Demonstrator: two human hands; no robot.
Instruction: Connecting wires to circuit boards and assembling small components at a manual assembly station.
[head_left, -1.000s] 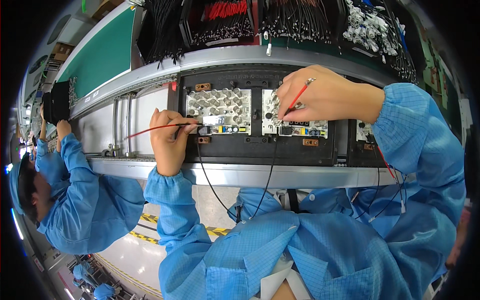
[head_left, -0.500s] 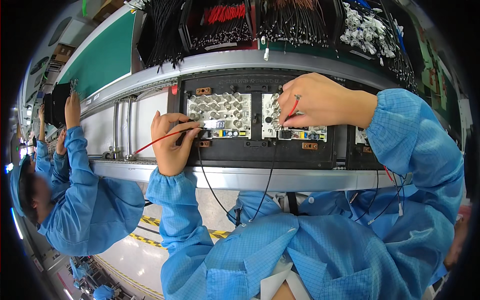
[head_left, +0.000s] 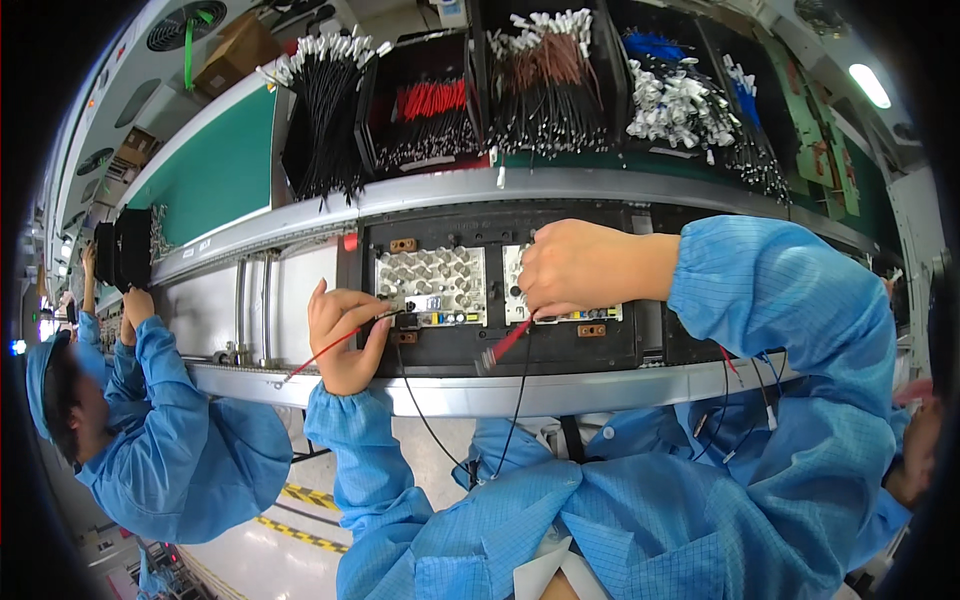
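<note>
My left hand (head_left: 350, 335) is closed in a pinch on a red wire (head_left: 325, 352) with a dark end, at the lower left corner of the left circuit board (head_left: 438, 282). That board carries rows of silvery cylindrical parts and a small lit display. Over the right circuit board (head_left: 512, 270), my right hand (head_left: 590, 265) is closed, with another red wire (head_left: 512, 342) coming out under its fingers, its free end smeared by motion. The hand hides most of this board. Both boards sit in a black fixture tray (head_left: 460, 350). Thin black wires (head_left: 414, 390) hang from the tray toward my jacket.
Behind the rail (head_left: 420, 192) stand bins of black wires (head_left: 330, 120), red wires (head_left: 432, 100), brown wires (head_left: 550, 75) and white connectors (head_left: 680, 105). A green panel (head_left: 220, 170) lies to the left. A co-worker in blue (head_left: 190, 440) works at the left.
The view has tilted up, so the bench sits lower. The red wire at my right hand has swung from pointing up to pointing down-left. My left hand keeps its pinch near the left board.
</note>
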